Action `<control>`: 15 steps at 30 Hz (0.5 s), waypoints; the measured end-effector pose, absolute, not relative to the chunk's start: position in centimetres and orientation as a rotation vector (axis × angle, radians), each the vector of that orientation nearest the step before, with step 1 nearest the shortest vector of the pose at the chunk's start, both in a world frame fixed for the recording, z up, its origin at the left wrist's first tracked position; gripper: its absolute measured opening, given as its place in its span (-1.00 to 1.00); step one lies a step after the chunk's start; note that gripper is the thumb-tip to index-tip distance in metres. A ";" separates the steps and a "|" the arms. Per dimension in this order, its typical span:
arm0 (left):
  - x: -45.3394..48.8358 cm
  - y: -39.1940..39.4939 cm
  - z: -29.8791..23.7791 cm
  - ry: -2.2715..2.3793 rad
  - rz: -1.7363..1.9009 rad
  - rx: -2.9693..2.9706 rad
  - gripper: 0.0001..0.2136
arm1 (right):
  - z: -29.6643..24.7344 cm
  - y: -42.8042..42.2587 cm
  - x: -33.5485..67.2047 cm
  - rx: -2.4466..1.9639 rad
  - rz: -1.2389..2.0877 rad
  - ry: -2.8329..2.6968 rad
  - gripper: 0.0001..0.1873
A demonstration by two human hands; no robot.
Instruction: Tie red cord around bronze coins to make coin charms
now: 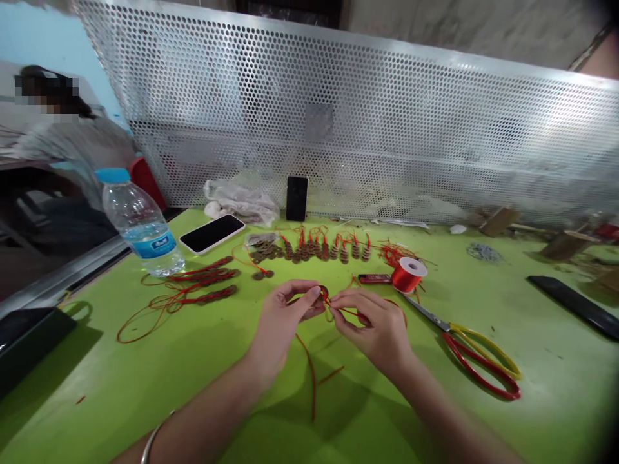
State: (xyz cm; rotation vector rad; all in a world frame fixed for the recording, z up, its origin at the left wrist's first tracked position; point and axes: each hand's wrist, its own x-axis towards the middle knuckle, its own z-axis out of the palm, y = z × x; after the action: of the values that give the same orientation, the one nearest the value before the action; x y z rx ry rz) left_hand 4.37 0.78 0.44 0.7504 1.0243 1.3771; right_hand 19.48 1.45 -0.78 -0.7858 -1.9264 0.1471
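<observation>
Between thumb and fingers, my left hand [289, 312] grips a dark round coin [324, 293] with a hole. My right hand [370, 316] pinches the red cord [342, 310] close beside that coin. A loose length of cord [309, 367] hangs below my left hand onto the green table. Beyond my hands stands a row of coin strings [314, 248] tied with red cord. To the left lie more corded coin strings [207, 283] and a pair of loose coins [262, 274]. A spool of red thread [409, 274] and red-and-yellow-handled scissors [464, 348] are right of my right hand.
A water bottle [145, 225] and a white-edged phone [213, 233] are at the left. Another phone [296, 198] leans upright against the perforated metal screen [387, 142]. Red cord scraps [394, 252] lie behind the spool. A person [72, 129] sits at far left.
</observation>
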 end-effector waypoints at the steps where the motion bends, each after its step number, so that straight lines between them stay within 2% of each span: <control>1: 4.4 0.8 0.4 1.024 1.376 0.736 -0.77 | -0.8 1.5 19.5 -0.785 0.142 -1.938 -0.84; 8: 4.4 1.0 -0.1 0.970 1.375 0.719 -0.73 | -1.0 1.5 19.8 -0.821 0.128 -1.991 -0.86; 15: 4.4 0.9 0.2 1.014 1.366 0.754 -0.75 | -0.7 1.5 19.8 -0.985 0.267 -1.951 -0.87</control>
State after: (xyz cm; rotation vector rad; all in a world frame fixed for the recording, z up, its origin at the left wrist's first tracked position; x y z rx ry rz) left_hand 4.40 0.87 0.24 0.7539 1.0137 1.3657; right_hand 19.80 1.49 -0.71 -0.9852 -1.9507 0.2666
